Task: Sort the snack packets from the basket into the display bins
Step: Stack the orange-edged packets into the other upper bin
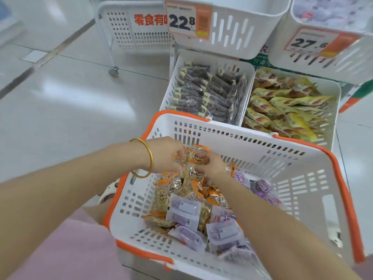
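Note:
A white basket with an orange rim sits in front of me, holding several orange-edged snack packets and several purple packets. Both hands are inside it at the far left. My left hand, with a gold bangle on the wrist, grips a bunch of orange-edged packets. My right hand pinches the same bunch from the right. Beyond the basket stand two white display bins: the left bin holds dark packets, the right bin holds yellow packets.
Above the lower bins hang two more white bins with price tags, 22.8 and 27.6. A wheeled white cart stands at the back left on the pale glossy floor. My pink-clad lap is at the lower left.

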Demonstrator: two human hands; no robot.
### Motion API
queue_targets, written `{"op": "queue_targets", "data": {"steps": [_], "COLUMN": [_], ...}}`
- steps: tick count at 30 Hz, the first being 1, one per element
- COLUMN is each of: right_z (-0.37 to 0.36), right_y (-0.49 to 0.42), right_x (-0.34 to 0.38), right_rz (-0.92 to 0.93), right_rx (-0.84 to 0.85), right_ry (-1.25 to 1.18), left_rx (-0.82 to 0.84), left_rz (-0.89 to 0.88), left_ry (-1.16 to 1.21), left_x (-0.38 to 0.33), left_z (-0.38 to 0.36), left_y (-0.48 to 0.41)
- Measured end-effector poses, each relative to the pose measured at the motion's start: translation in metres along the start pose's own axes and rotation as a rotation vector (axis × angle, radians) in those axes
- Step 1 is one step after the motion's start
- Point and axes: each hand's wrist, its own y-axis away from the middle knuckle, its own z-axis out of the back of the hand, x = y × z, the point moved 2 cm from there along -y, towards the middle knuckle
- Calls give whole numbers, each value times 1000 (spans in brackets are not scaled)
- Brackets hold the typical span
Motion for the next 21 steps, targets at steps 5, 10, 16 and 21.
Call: {"op": "queue_targets", "data": {"steps": [5,10,16,21], "right_z": [-15,-22,-8,39], "right_y": [-8,-11,5,28], "right_x": [-2,4,4,11], "right_rz": [-22,7,101,228], "right_rx": [-20,-29,-92,-158], "right_ry": [9,-162,-117,-181], "left_rx": [-19,-39,-22,-32], "left_rz": [-19,-24,-11,4], "left_ry": [23,35,39,67], "left_x": [-1,3,5,5], "left_z": [5,10,8,10], "left_y": [2,2,-2,-12]}}
